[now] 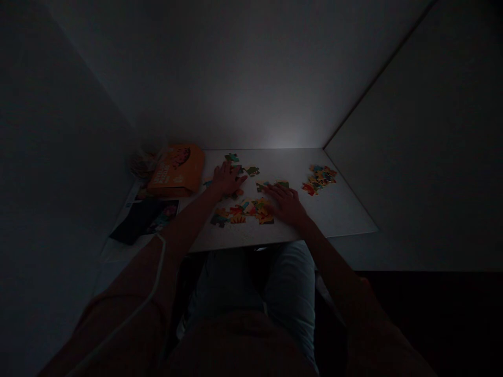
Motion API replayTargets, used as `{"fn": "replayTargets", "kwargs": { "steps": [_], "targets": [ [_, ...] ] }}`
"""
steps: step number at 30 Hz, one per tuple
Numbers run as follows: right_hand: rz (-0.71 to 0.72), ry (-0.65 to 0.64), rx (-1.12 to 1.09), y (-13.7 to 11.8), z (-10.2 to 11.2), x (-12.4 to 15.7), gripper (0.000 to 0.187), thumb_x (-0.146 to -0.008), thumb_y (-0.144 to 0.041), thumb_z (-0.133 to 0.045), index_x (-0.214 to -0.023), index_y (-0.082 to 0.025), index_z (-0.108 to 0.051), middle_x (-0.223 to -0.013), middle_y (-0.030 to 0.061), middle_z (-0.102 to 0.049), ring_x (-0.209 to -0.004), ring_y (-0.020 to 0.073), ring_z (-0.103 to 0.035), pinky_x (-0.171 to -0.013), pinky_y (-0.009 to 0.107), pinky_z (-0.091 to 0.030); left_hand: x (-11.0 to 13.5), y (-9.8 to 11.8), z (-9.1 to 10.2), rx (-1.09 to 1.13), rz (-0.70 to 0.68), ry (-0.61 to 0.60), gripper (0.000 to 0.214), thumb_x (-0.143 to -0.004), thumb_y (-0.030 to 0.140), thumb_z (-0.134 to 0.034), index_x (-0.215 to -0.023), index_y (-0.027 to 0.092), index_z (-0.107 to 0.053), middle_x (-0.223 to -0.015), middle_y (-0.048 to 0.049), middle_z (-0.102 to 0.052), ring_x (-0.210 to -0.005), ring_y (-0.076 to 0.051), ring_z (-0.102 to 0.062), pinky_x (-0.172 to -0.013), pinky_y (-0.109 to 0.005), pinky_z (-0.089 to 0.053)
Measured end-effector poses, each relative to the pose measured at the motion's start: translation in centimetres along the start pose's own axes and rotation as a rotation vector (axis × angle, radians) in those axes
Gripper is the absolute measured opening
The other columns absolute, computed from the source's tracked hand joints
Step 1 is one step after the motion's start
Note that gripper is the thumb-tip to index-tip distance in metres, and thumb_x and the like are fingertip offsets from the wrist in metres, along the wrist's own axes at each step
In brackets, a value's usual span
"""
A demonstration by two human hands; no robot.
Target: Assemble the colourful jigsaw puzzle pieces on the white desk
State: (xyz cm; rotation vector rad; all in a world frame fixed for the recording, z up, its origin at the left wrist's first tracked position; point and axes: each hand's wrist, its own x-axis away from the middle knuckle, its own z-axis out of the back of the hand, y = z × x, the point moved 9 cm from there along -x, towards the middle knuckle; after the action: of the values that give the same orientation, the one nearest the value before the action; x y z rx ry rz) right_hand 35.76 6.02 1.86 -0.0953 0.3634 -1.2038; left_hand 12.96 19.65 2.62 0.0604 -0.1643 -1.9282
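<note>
Dim light covers the white table (346,209). My left hand (227,179) lies over some jigsaw pieces with its fingers spread, partly hiding them. Just beyond it are a green puzzle piece (231,157) and another green piece (252,170). My right hand (285,203) rests palm down, its fingers stretched out at a joined pair or strip of pieces (281,184). Between the hands and the near edge lies a joined section of colourful puzzle (247,208). Whether either palm covers more pieces is hidden.
An orange puzzle box (175,170) sits at the back left, beside a clear plastic bag (143,162). A dark cloth or pouch (135,220) lies at the left edge on a printed card (167,214). More loose pieces (320,178) are heaped on the right. Walls border the table.
</note>
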Motion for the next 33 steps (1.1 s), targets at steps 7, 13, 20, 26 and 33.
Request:
{"fn": "replayTargets", "kwargs": {
  "steps": [7,13,20,26,33],
  "targets": [
    [-0.034,0.025,-0.003,0.9,-0.1,-0.3,0.055,-0.118,-0.053,-0.066,-0.172,-0.055,-0.068,-0.185,0.0003,-0.060,-0.171,0.0398,-0.056,-0.139,0.069,-0.046,4.9,0.1,0.6,0.016,-0.131,0.011,0.077,-0.123,0.054,-0.043,-0.188,0.012,-0.045,-0.200,-0.0225,-0.025,-0.189,-0.035,-0.021,-0.153,-0.061,-0.016],
    [-0.157,0.101,-0.032,2.5,0.2,-0.2,0.055,-0.121,-0.047,-0.048,-0.171,-0.047,-0.072,-0.175,0.0092,-0.070,-0.163,0.0409,-0.062,-0.134,0.071,-0.048,9.2,0.6,-0.9,0.000,-0.153,0.015,0.083,-0.123,0.057,-0.043,-0.193,0.013,-0.034,-0.200,-0.0211,-0.025,-0.190,-0.038,-0.018,-0.153,-0.063,-0.014],
    [-0.047,0.040,-0.067,1.4,0.3,0.0,0.051,-0.119,-0.055,-0.051,-0.161,-0.049,-0.080,-0.172,0.0040,-0.072,-0.161,0.0421,-0.064,-0.133,0.074,-0.046,8.0,4.7,-1.2,-0.072,-0.289,0.053,0.076,-0.125,0.058,-0.037,-0.189,0.017,-0.045,-0.199,-0.0162,-0.032,-0.189,-0.037,-0.021,-0.154,-0.061,-0.011],
    [-0.008,-0.004,-0.063,0.7,0.3,0.1,0.057,-0.116,-0.067,-0.065,-0.168,-0.046,-0.074,-0.182,0.0037,-0.063,-0.168,0.0435,-0.056,-0.137,0.073,-0.041,6.4,8.3,-1.3,-0.074,-0.368,0.028,0.074,-0.126,0.056,-0.039,-0.188,0.017,-0.048,-0.198,-0.0183,-0.034,-0.187,-0.040,-0.026,-0.152,-0.063,-0.018],
    [-0.081,-0.006,-0.069,1.2,0.5,-0.1,0.056,-0.120,-0.059,-0.059,-0.171,-0.040,-0.072,-0.181,0.0055,-0.065,-0.168,0.0415,-0.056,-0.137,0.070,-0.041,8.8,5.5,-1.3,-0.010,-0.374,0.053,0.067,-0.127,0.053,-0.039,-0.185,0.023,-0.053,-0.197,-0.0142,-0.038,-0.186,-0.033,-0.031,-0.153,-0.058,-0.017]
  ]
}}
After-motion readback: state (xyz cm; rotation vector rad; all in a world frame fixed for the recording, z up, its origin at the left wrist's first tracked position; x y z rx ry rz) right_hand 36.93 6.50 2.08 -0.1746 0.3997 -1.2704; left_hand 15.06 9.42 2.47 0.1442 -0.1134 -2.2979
